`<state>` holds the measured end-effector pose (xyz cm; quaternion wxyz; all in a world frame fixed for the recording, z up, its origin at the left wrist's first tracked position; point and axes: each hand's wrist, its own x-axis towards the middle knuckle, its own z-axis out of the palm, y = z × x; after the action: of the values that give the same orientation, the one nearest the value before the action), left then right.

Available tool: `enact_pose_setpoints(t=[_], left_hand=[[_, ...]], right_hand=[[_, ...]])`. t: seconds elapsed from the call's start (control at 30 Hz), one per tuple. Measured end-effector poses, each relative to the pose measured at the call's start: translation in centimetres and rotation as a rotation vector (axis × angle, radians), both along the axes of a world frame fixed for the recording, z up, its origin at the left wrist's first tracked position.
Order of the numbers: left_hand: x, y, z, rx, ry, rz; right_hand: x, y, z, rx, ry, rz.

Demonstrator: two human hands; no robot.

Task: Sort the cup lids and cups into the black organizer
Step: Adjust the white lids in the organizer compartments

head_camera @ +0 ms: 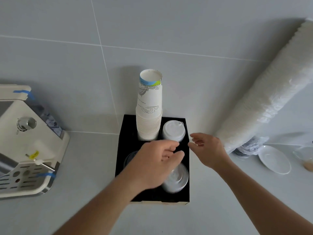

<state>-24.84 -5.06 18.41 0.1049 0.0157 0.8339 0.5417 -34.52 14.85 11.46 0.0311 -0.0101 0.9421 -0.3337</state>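
Observation:
The black organizer stands against the tiled wall. Its back left slot holds a tall stack of white paper cups, upside down. White lids fill the back right slot. Black lids show in the front left slot, mostly hidden by my hand. Clear lids sit in the front right slot. My left hand hovers over the organizer's middle, fingers curled and apart, with nothing seen in it. My right hand is open just off the organizer's right edge.
A cream coffee machine with blue tape stands at the left. A long plastic sleeve of lids leans against the wall at the right. A white saucer and a glass lie at the right edge.

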Motion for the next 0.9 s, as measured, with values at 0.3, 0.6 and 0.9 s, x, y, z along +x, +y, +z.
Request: enact_pose_setpoints(t=[0.3,0.6,0.9], left_hand=[[-10.5,1.4,-2.1,-0.689,0.016,-0.192],[-13.3,1.8,-6.7,-0.939,0.08,-0.357],[-13.1,1.8,-7.2,-0.944,0.133,-0.403]], right_hand=[[-5.8,-0.5,-0.6,0.121,-0.101,0.164],[-9.8,-0.3,-1.0,0.158,-0.217,0.348],[-9.8,-0.4,-2.0,0.253,-0.132,0.378]])
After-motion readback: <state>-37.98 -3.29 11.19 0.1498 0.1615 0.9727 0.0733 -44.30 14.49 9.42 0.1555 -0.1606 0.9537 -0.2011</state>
